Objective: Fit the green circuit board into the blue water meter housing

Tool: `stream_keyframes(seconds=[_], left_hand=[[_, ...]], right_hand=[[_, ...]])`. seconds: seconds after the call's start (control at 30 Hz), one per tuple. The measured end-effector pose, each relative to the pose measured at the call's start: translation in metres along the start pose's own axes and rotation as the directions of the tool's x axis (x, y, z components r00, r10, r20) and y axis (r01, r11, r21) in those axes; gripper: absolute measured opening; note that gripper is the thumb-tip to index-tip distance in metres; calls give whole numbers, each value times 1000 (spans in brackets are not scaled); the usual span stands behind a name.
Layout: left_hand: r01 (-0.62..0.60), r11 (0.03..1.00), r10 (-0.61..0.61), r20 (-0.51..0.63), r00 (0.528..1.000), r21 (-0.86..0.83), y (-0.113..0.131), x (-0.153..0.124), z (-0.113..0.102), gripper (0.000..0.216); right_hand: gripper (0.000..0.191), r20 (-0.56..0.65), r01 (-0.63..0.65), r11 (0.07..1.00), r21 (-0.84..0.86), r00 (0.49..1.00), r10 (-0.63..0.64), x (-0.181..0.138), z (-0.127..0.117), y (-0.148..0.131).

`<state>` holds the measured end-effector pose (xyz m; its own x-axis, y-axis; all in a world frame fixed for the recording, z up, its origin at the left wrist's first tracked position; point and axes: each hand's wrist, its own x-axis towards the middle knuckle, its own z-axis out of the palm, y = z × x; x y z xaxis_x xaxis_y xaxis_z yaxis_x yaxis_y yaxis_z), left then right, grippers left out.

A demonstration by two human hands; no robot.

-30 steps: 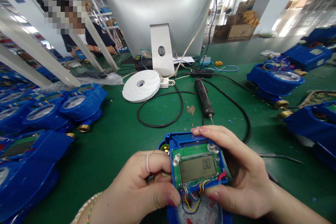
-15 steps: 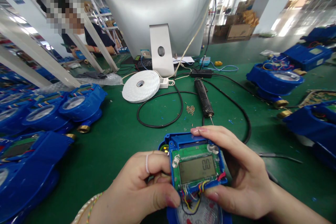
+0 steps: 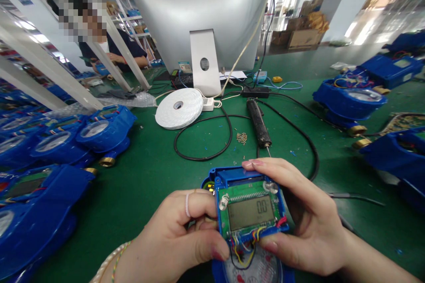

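Note:
A blue water meter (image 3: 232, 177) sits at the near edge of the green table, its cover off. Its green circuit board with a grey LCD (image 3: 250, 213) reads "00", and coloured wires run down toward the dial below. My left hand (image 3: 179, 234) grips the board's left side, thumb pressed at its lower left corner. On the right side my right hand (image 3: 302, 216) holds the board, fingers over the top edge and thumb at the lower right corner. An electric screwdriver (image 3: 258, 124) lies just beyond the meter, beside a small pile of screws (image 3: 241, 138).
Several blue meters (image 3: 59, 141) crowd the left side, and more meters (image 3: 352, 101) stand at the right. A white tape roll (image 3: 179, 108), black cables (image 3: 202, 141) and a monitor's back (image 3: 206, 13) lie beyond. Another person (image 3: 109, 48) sits at the far left.

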<state>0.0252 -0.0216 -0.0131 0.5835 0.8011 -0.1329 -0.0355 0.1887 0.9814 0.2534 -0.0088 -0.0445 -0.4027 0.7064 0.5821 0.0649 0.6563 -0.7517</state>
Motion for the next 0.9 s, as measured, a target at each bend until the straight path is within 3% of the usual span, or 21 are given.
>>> stream_keyframes(seconds=[0.47, 0.6, 0.73, 0.9], left_hand=[[-30, 997, 34, -70, 997, 66, 2, -3, 2, 29], [-64, 998, 65, -73, 995, 26, -1, -6, 3, 28], [-121, 989, 133, -156, 979, 82, -4, -7, 6, 40], [-200, 959, 247, -248, 937, 199, -6, -2, 11, 17]], right_hand=[[77, -14, 33, 999, -31, 999, -33, 2, -1, 0], [77, -65, 58, 995, -85, 996, -64, 2, 3, -1], [76, -143, 68, 984, -166, 985, -93, 2, 7, -6], [72, -156, 120, 951, -284, 973, -170, 4, 6, -14]])
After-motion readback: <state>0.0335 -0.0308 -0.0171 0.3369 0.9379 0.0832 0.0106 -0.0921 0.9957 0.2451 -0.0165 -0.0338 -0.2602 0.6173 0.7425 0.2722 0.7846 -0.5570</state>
